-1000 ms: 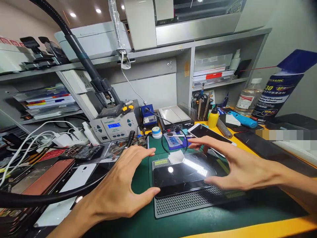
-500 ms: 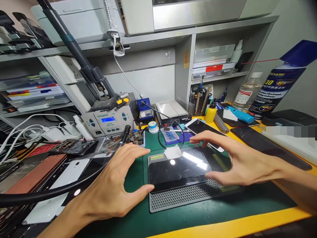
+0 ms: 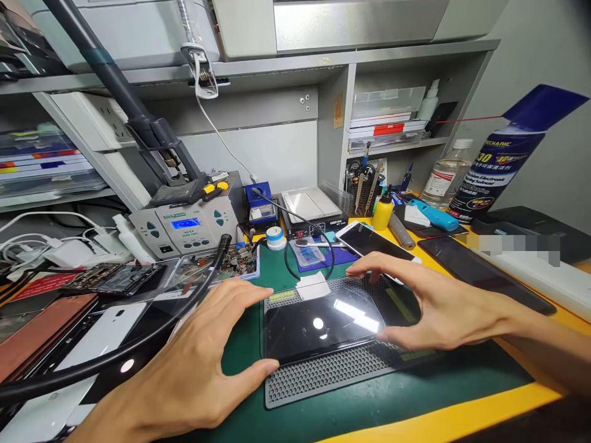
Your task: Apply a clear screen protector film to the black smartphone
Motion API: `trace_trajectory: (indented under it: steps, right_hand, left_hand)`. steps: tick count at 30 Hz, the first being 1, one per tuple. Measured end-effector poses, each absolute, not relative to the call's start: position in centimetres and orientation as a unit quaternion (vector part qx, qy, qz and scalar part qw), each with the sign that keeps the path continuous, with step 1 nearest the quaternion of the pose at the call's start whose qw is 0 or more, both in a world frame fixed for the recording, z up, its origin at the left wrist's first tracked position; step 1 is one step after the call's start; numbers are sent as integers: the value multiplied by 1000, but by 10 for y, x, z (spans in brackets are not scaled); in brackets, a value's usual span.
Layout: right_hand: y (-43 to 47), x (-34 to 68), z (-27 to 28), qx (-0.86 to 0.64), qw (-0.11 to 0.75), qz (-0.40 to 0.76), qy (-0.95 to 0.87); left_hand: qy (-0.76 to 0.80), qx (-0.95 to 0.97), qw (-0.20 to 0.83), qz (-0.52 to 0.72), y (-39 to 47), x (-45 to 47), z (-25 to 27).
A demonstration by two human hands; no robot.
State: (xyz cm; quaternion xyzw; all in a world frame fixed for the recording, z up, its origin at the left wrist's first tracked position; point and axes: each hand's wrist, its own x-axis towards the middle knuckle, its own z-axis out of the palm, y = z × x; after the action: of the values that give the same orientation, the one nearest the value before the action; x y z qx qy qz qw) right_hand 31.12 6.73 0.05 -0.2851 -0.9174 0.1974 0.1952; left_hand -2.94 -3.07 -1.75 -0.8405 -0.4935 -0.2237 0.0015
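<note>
A glossy black phone screen [image 3: 300, 329], bright with lamp reflections, sits over a grey honeycomb mat [image 3: 318, 381] between my two hands. My left hand [image 3: 198, 354] is at its left end, thumb at the near corner and fingers at the far one. At the right end, my right hand [image 3: 434, 304] has its thumb on the near corner and its fingertips by the far edge. Both hands hold the screen by its edges. A white paper piece [image 3: 313, 286] lies just behind it. Whether the screen rests fully on the mat is hard to tell.
A black hose [image 3: 138, 341] curves across the left side, over several phone parts. Behind stand a grey rework station [image 3: 184, 224] and a hot plate [image 3: 314, 206]. A white phone [image 3: 369, 240], a yellow bottle [image 3: 382, 212] and a blue spray can [image 3: 496, 166] are on the right.
The whole view has shifted, so the bench things appear further left. Both hands keep their places at the ends of the black screen, with little change in finger pose.
</note>
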Motion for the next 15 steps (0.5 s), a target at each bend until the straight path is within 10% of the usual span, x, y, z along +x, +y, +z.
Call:
trace_trajectory:
  steps: [15]
  right_hand:
    - [71,312,-2,-329,132,236,-905]
  left_hand:
    - [-526,-832,-57,-165,-33,-23,-12]
